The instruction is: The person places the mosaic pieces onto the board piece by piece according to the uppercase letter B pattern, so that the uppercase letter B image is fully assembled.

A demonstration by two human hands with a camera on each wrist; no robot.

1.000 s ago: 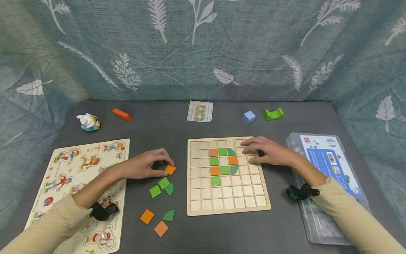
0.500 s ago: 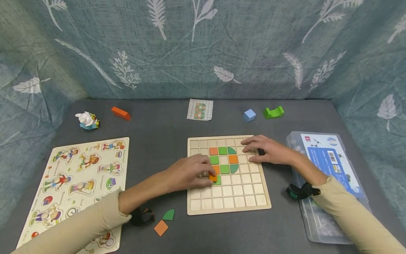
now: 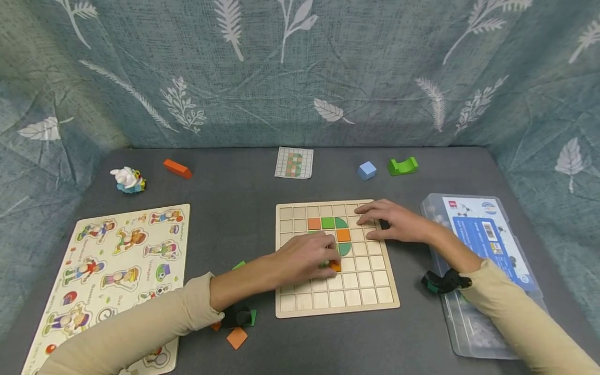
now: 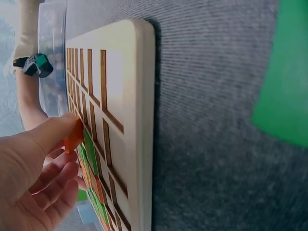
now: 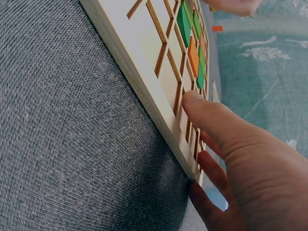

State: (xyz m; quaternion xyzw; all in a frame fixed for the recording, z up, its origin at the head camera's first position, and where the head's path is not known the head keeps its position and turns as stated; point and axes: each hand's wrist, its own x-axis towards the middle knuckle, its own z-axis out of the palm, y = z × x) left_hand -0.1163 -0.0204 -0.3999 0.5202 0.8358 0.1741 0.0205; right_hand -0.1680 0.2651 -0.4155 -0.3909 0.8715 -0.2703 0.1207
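Observation:
My left hand [image 3: 307,255] reaches over the wooden grid board [image 3: 337,313], pinching an orange square tile [image 4: 73,137] between thumb and fingers, close over the cells. Set into the board are green squares, orange squares such as one orange tile [image 3: 343,235], and dark green quarter-circle tiles [image 3: 344,249]; the left hand covers some of them. On the board's upper right part rest the fingertips of my right hand [image 3: 395,221], its fingers spread and relaxed with nothing in them. The right wrist view shows its thumb [image 5: 207,113] over the cells near the board's edge.
Left of the board lie loose tiles, including a light orange square [image 3: 237,338], partly behind the left arm. A picture puzzle board [image 3: 185,229] is at left, a clear plastic case [image 3: 469,333] at right. A pattern card [image 3: 294,162], blocks and a rabbit figure [image 3: 128,179] stand behind.
My left hand picked up the orange square tile from the loose tiles, carried it right onto the board, then moved it a little farther right. The right hand has stayed in place.

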